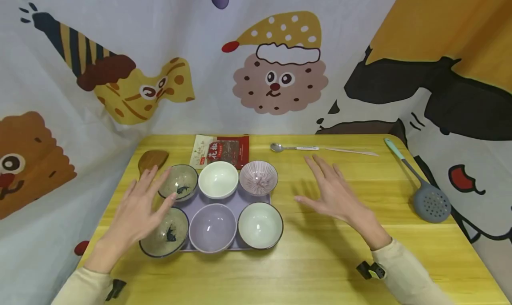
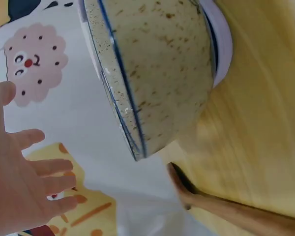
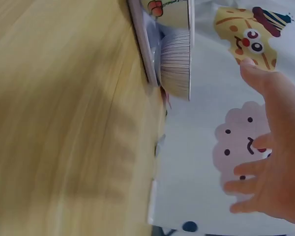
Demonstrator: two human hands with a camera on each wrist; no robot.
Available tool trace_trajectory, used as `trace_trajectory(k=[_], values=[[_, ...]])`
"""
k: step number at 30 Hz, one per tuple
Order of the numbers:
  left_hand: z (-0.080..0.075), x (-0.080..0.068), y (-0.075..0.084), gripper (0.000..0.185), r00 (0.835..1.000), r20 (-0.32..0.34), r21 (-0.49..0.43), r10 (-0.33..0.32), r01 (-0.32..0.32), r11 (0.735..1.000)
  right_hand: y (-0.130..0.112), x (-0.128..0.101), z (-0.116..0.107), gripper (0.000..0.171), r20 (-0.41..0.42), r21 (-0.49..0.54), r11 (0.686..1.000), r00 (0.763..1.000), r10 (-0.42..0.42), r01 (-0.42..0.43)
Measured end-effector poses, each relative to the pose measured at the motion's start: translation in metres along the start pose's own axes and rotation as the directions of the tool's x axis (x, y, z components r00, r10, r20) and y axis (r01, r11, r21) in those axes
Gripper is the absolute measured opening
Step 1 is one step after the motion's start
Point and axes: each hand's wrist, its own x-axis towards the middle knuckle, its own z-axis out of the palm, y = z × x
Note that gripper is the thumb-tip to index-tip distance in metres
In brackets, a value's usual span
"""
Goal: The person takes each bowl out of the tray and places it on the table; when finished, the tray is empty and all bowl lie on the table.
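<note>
A lavender tray point(image 1: 240, 202) on the yellow table holds several bowls in two rows. My left hand point(image 1: 138, 205) hovers open over the two speckled fish bowls, the back one point(image 1: 181, 180) and the front one point(image 1: 170, 234), holding nothing. The left wrist view shows that hand point(image 2: 19, 182) with spread fingers beside a speckled bowl point(image 2: 152, 73). My right hand point(image 1: 334, 189) is open, palm down, over bare table right of the tray. A white bowl point(image 1: 218, 178), a striped pink bowl point(image 1: 258, 176), a lilac bowl point(image 1: 212, 227) and a pale green bowl point(image 1: 260, 225) fill the tray. The right wrist view shows the striped bowl point(image 3: 177, 61) and open fingers point(image 3: 275, 162).
A wooden spatula point(image 1: 152, 159) lies at the back left and a spice packet point(image 1: 222, 150) behind the tray. A metal spoon point(image 1: 292, 147) and a thin white stick point(image 1: 352, 151) lie along the back. A grey slotted skimmer point(image 1: 428, 198) lies at the right edge. Cartoon cloth surrounds the table.
</note>
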Motion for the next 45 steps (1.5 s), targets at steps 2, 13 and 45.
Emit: trace_trajectory(k=[2, 13, 45], values=[[0.000, 0.000, -0.003, 0.069, 1.000, -0.006, -0.039, -0.027, 0.027, 0.999, 0.000, 0.005, 0.005, 0.112, 0.008, 0.100, 0.995, 1.000, 0.010, -0.011], [0.006, -0.012, -0.034, 0.063, 0.986, 0.077, -0.373, -0.148, 0.166, 0.913, 0.008, 0.030, 0.045, 0.110, -0.021, 0.501, 0.865, 1.000, -0.019, 0.027], [0.051, -0.023, -0.075, 0.075, 0.957, 0.258, -0.634, -0.136, 0.274, 0.723, -0.017, 0.071, 0.117, 0.128, 0.139, 0.652, 0.750, 0.990, 0.025, -0.110]])
